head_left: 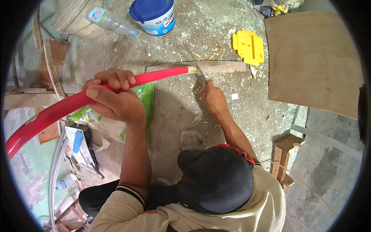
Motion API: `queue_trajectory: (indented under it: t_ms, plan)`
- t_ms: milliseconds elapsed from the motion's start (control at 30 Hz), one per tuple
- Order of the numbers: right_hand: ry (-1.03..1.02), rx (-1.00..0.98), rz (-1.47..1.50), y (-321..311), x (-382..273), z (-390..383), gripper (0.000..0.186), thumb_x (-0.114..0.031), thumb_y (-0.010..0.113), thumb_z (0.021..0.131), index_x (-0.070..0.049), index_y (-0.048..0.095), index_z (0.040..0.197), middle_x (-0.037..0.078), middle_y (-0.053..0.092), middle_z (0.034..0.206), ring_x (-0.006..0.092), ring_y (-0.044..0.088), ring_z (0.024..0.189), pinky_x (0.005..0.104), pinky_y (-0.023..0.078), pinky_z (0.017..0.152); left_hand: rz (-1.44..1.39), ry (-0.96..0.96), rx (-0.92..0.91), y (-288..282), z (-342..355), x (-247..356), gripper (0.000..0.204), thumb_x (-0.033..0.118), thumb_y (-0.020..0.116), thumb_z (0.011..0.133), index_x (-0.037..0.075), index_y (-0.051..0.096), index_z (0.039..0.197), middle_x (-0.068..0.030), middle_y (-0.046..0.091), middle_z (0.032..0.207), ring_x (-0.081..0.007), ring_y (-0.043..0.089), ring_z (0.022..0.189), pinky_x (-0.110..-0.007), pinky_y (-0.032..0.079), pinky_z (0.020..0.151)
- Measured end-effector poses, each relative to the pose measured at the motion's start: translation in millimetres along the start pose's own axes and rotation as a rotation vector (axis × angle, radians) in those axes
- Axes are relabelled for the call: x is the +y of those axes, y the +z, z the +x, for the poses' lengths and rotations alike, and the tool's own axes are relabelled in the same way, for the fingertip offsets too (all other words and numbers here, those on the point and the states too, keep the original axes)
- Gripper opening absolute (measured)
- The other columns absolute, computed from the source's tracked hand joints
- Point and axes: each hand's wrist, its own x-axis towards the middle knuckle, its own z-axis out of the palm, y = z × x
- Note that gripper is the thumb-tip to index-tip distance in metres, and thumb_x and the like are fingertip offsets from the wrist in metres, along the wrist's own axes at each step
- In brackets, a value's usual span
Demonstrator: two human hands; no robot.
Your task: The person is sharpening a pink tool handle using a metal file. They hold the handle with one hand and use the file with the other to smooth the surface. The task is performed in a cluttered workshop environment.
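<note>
Clearly, the left hand [118, 96] holds a red curved pole [162, 75], with its fingers bent around it; the pole's near end is cut off by the dark rim of the view. At the pole's pale tip [192, 69], the right hand [214, 98] grips a thin blade [200, 69], its fingers folded over the handle, which they hide. The blade passes across the pole's tip, but if it touches, I cannot tell; its far end is blurred. A wooden strip [228, 67] lies under the pole's tip, and whether the pole rests on it is also unclear. Below the pole, a green-and-white sack [104, 123] is partly covered by the left arm, and its print is not legible. Beyond the pole are a blue-and-white bucket [152, 19], whose label carries red lettering, and a clear bottle [112, 22], whose label is too small to read. Right of the pole's tip, a yellow plastic piece [249, 48] lies on the floor.
</note>
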Motion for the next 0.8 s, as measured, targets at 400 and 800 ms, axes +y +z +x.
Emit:
queue_trajectory:
  t_ms: [400,800]
  plan:
    - [0.100,-0.131,0.013,-13.2,-10.8,1.7,0.029,-0.027,0.043,0.108,0.001,0.047,0.107,0.035,0.066,0.081,0.0560,0.064,0.081,0.0635,0.048,0.076,-0.096,0.029,-0.070,6.4,-2.8,1.0,0.029,0.037,0.053,0.107,0.008,0.053,0.103,-0.0044,0.050,0.079,-0.0163,0.049,0.066,-0.036,0.048,0.060]
    - [0.045,-0.024,0.134,-34.7,-37.5,-6.3,0.031,-0.029,0.042,0.109,0.001,0.046,0.107,0.031,0.065,0.071,0.0537,0.064,0.070,0.0625,0.047,0.066,-0.249,-0.220,-0.154,-3.9,19.1,3.6,0.014,0.020,0.050,0.101,0.016,0.049,0.088,0.0024,0.026,0.055,-0.0095,0.024,0.043,-0.028,0.024,0.041]
